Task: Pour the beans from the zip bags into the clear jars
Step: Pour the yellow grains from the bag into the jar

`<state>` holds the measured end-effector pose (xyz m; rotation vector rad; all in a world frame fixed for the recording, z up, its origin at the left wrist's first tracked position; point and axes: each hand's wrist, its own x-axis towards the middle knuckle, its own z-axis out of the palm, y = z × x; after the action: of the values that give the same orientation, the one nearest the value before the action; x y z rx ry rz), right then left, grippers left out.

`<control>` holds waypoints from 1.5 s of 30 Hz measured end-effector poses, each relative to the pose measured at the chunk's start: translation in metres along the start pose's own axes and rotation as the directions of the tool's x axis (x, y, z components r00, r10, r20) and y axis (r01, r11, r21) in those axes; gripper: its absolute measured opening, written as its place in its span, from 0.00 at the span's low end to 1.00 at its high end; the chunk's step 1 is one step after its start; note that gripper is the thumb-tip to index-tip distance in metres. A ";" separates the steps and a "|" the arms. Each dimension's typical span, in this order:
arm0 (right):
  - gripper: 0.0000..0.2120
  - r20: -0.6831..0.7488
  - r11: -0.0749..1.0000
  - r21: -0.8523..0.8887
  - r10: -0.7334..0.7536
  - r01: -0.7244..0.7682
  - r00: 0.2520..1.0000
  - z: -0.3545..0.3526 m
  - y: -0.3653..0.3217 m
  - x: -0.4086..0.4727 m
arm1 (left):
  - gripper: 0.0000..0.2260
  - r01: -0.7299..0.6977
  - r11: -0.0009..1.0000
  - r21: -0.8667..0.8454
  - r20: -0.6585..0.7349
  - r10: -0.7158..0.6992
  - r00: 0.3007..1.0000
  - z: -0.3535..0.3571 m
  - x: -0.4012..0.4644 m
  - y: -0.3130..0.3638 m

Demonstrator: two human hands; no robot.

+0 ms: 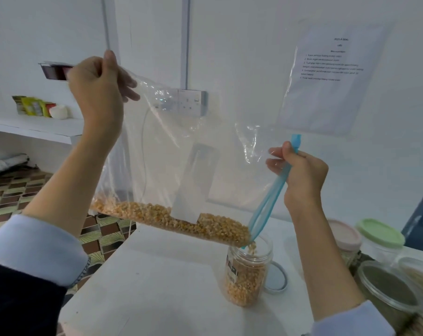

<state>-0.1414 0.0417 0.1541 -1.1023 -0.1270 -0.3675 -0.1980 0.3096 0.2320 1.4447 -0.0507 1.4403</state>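
Overhead, left hand (96,86) pinches zip bag (181,141) corner; right hand (302,175) grips blue zipper edge (271,195) above jar (248,275).

Both forearms are bare from wrist to near the elbow, with the sleeves pushed up. The left sleeve (33,248) is a pale blue shirt cuff, wide and softly creased, folded back over a dark navy outer sleeve (19,299) that covers the arm below it; a line of stitching runs along the cuff's lower edge. The right sleeve (356,321) shows only as a pale blue cuff at the bottom edge of the view, and the left hand (96,86) and right hand (302,175) wear no gloves.
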 end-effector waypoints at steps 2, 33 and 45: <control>0.12 -0.020 1.000 0.001 -0.006 0.006 1.000 -0.001 -0.001 0.000 | 0.20 -0.008 1.000 0.005 0.004 0.008 1.000 -0.002 -0.001 0.000; 0.12 -0.043 1.000 -0.017 0.008 -0.009 0.999 0.000 0.005 0.001 | 0.19 -0.045 0.999 0.003 0.036 0.045 0.998 0.001 -0.007 0.004; 0.13 -0.014 0.999 0.028 -0.031 0.031 0.999 0.000 0.008 0.001 | 0.19 -0.066 0.998 0.008 0.024 0.066 0.998 -0.001 -0.004 0.002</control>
<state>-0.1375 0.0441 0.1480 -1.0712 -0.1369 -0.4001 -0.2015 0.3067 0.2297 1.4789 -0.1082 1.4788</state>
